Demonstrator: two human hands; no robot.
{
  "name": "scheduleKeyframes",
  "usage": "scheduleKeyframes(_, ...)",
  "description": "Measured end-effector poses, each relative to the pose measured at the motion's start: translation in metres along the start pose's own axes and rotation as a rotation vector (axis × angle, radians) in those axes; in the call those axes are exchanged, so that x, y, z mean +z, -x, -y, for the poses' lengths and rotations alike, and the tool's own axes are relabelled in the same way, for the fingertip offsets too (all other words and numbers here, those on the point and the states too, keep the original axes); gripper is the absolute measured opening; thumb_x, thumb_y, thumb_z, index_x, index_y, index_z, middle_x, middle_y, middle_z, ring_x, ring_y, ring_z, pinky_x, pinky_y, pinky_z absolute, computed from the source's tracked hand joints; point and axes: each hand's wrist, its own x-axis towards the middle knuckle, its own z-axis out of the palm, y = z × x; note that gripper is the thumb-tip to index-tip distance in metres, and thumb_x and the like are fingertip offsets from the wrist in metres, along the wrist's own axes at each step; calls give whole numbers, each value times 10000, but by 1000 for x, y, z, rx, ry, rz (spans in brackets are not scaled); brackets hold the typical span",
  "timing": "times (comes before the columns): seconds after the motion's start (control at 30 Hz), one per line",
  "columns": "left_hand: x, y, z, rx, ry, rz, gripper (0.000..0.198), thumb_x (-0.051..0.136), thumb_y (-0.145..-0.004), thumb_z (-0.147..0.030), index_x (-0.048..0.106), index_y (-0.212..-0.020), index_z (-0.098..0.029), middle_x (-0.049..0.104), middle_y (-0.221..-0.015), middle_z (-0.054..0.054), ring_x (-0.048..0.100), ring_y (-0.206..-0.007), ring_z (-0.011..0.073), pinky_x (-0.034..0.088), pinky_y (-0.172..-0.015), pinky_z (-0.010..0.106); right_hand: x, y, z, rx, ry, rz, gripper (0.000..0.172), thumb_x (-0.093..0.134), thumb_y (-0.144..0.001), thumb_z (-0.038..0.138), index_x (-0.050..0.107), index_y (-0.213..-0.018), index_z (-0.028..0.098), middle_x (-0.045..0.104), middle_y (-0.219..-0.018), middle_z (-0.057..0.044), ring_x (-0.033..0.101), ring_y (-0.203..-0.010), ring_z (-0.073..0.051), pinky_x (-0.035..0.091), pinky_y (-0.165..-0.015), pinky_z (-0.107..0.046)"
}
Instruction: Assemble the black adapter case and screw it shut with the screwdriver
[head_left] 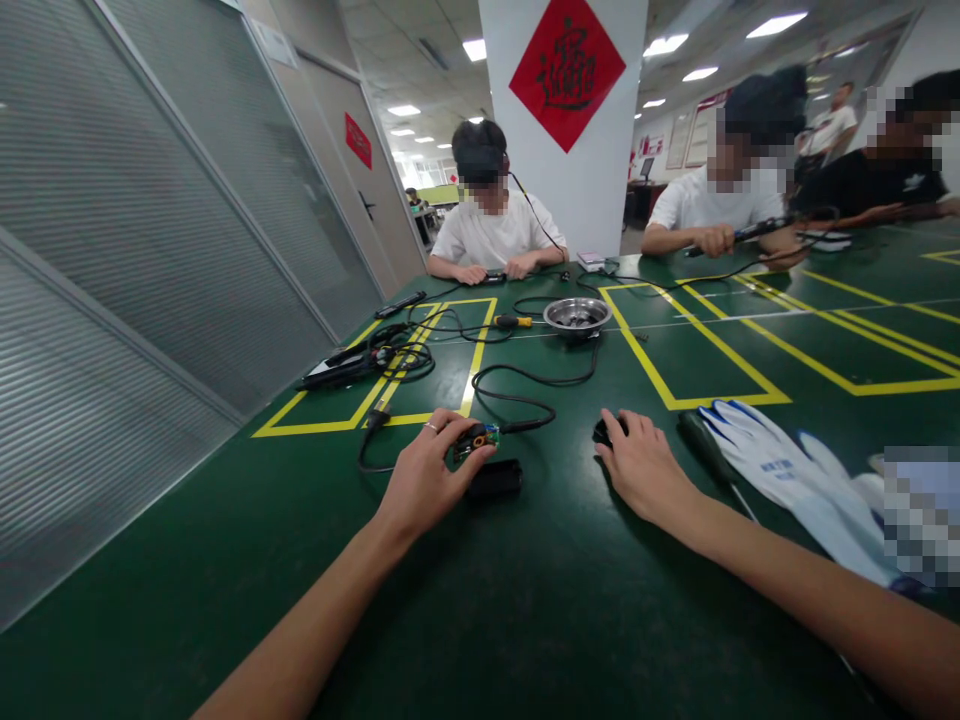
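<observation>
My left hand (pixel 429 465) is closed on a small circuit board (pixel 489 437) with a copper-coloured coil, held between thumb and fingers. A black cord (pixel 525 424) runs from the board's right end. Just below the fingers lies a black, box-like plastic housing (pixel 496 479) on the green table (pixel 480 600). Farther right, my right hand (pixel 641 460) has thumb and fingers closed around a small black piece (pixel 602 432) at the tabletop. The fingers partly cover that piece, so its kind is unclear.
White-and-blue gloves (pixel 780 475) lie at right beside a dark-handled tool (pixel 705 447). Ahead are a metal bowl (pixel 577 315) with small dark parts, a yellow-and-black screwdriver (pixel 514 322), tangled cables (pixel 420 350) and a plug (pixel 377 416). Several people sit across the table.
</observation>
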Motion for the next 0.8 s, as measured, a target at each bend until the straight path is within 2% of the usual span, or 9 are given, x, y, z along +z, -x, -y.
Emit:
scheduleKeyframes(0.1, 2, 1, -1, -23, -14, -32, 279, 517, -903, -430, 570, -1069, -212, 567, -1043, 49, 582, -966, 228, 467, -866, 346, -11, 5, 26, -136, 59, 37, 445, 419, -912, 321, 461, -1295, 98, 431, -1364, -204, 350, -1297, -342, 257, -1066, -594)
scheduleKeyframes(0.17, 4, 2, -1, -38, -27, -58, 287, 515, -902, -437, 558, -1068, -206, 577, -1049, 50, 583, -977, 234, 464, -865, 346, -13, 10, 48, -266, 54, 121, 397, 364, -926, 295, 525, -1241, 115, 512, -1285, -185, 440, -1218, -308, 335, -1037, -527)
scheduleKeyframes(0.23, 5, 4, -1, -42, -42, -61, 298, 513, -904, -443, 542, -1083, -206, 587, -1059, 51, 585, -987, 240, 462, -863, 346, -6, 14, 69, -395, 30, 209, 375, 395, -916, 297, 538, -1237, 169, 548, -1257, -133, 499, -1155, -261, 407, -995, -451)
scheduleKeyframes(0.37, 8, 7, -2, -20, -51, -13, 290, 508, -915, -427, 504, -1113, -214, 593, -1053, 47, 596, -958, 230, 465, -845, 340, 24, 9, 94, -533, -9, 303, 422, 470, -886, 281, 494, -1301, 210, 448, -1398, -109, 402, -1284, -256, 371, -1052, -439)
scheduleKeyframes(0.43, 9, 8, -3, 6, -51, 5, 279, 508, -918, -417, 493, -1115, -220, 591, -1051, 45, 596, -950, 226, 465, -839, 339, 32, 4, 94, -538, -19, 326, 371, 431, -891, 204, 557, -1240, 210, 503, -1335, -109, 431, -1251, -245, 390, -1033, -440)
scheduleKeyframes(0.5, 9, 9, -6, 34, -49, 14, 274, 508, -919, -416, 488, -1113, -224, 587, -1040, 43, 594, -941, 223, 465, -828, 336, 26, 3, 87, -517, -32, 339, 362, 406, -880, 144, 609, -1172, 209, 555, -1246, -109, 469, -1193, -233, 426, -994, -428)
scheduleKeyframes(0.7, 11, 14, -18, 75, -7, 87, 320, 522, -911, -459, 488, -1128, -226, 567, -981, 34, 586, -874, 205, 467, -758, 314, -29, 30, 53, -408, -80, 359, 343, 451, -856, 151, 623, -1130, 266, 550, -1201, -74, 510, -1109, -189, 488, -930, -388)
scheduleKeyframes(0.8, 13, 17, -25, 108, 31, 138, 344, 534, -905, -471, 482, -1138, -223, 564, -982, 35, 577, -873, 202, 463, -753, 316, -40, 47, 41, -396, -92, 366, 294, 486, -850, 165, 635, -1068, 295, 555, -1210, -42, 527, -1105, -179, 500, -924, -382)
